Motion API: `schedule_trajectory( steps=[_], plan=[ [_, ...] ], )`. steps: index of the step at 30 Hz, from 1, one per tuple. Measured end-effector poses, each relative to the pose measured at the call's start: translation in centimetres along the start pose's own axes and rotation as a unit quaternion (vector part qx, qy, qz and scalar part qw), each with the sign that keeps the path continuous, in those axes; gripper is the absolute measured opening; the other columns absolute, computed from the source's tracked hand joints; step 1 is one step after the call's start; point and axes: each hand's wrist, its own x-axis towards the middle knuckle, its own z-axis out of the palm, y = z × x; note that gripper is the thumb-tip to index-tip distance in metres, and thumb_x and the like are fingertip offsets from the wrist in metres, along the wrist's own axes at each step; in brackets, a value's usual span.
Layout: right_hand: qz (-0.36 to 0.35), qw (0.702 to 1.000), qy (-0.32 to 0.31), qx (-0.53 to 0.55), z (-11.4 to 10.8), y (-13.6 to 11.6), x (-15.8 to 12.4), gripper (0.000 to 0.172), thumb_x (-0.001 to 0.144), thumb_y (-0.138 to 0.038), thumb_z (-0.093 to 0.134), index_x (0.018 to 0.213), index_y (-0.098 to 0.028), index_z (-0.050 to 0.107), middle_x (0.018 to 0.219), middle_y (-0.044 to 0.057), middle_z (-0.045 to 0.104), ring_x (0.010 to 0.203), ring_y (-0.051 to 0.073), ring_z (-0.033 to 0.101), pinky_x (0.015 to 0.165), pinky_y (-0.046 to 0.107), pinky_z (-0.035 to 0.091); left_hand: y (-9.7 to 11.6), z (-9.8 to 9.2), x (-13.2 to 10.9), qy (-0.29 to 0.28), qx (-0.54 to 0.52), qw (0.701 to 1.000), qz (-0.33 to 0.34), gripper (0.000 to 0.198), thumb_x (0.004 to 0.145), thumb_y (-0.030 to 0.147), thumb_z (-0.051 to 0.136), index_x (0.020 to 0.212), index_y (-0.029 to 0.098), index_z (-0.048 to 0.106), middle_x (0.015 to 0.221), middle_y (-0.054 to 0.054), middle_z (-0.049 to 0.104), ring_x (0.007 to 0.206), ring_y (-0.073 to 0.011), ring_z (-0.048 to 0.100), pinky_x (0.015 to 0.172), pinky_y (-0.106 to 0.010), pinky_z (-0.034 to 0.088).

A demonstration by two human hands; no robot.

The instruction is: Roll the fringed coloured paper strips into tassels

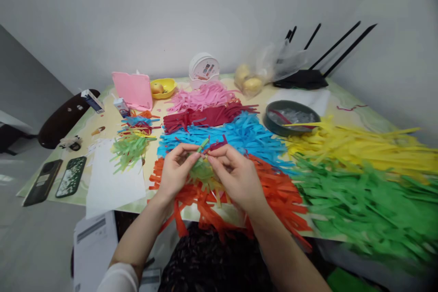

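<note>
My left hand [176,172] and right hand [237,177] are curled almost closed, and their fingertips pinch a small green paper bundle [201,169] held between them. Orange strips [280,191] lie under both hands, and blue strips [246,136] lie just beyond my fingertips.

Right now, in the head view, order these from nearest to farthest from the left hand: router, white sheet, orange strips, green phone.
From the left hand, which holds a green bundle:
1. Orange strips, right beneath it.
2. White sheet, to its left.
3. Green phone, at the left edge.
4. Router, far back right.
</note>
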Motion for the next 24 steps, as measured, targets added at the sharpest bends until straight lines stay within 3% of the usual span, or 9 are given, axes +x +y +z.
schedule_trajectory(
  steps=[11,15,19,24],
  plan=[
    [0.003,1.0,-0.003,-0.009,-0.3,0.0,-0.1,0.024,0.093,-0.04,0.056,0.082,-0.019,0.056,0.051,-0.008,0.041,0.047,0.008,0.033,0.046,0.023,0.024,0.1,0.1,-0.4,0.011,0.045,0.999,0.014,0.022,0.081,0.036,0.074,0.093,0.017,0.071,0.089,-0.006,0.075,0.084,-0.018,0.069,0.081,-0.029,0.051],
    [0.003,1.0,-0.01,-0.005,-0.4,0.2,0.1,0.022,0.092,-0.04,0.056,0.084,-0.02,0.055,0.05,-0.008,0.044,0.045,0.008,0.036,0.046,0.022,0.026,0.2,0.1,-0.6,0.026,0.15,0.984,0.094,0.015,0.085,0.032,0.071,0.093,0.02,0.074,0.091,-0.006,0.075,0.086,-0.0198,0.067,0.083,-0.032,0.049],
    [0.03,0.997,-0.025,0.074,-0.8,0.2,0.5,0.025,0.089,-0.042,0.061,0.098,-0.02,0.053,0.053,-0.008,0.054,0.044,0.009,0.043,0.044,0.021,0.033,1.0,0.2,-0.8,0.018,0.285,0.938,0.198,0.01,0.087,0.027,0.068,0.093,0.022,0.075,0.09,-0.006,0.075,0.088,-0.0219,0.064,0.086,-0.037,0.046],
    [0.083,0.971,-0.093,0.206,-1.6,-0.1,0.9,0.049,0.08,-0.049,0.071,0.113,-0.02,0.049,0.053,-0.009,0.059,0.038,0.009,0.044,0.035,0.018,0.033,2.0,0.4,-0.7,0.011,0.31,0.926,0.214,0.01,0.087,0.026,0.068,0.093,0.022,0.075,0.089,-0.006,0.074,0.089,-0.0222,0.063,0.086,-0.037,0.046]
  ],
)
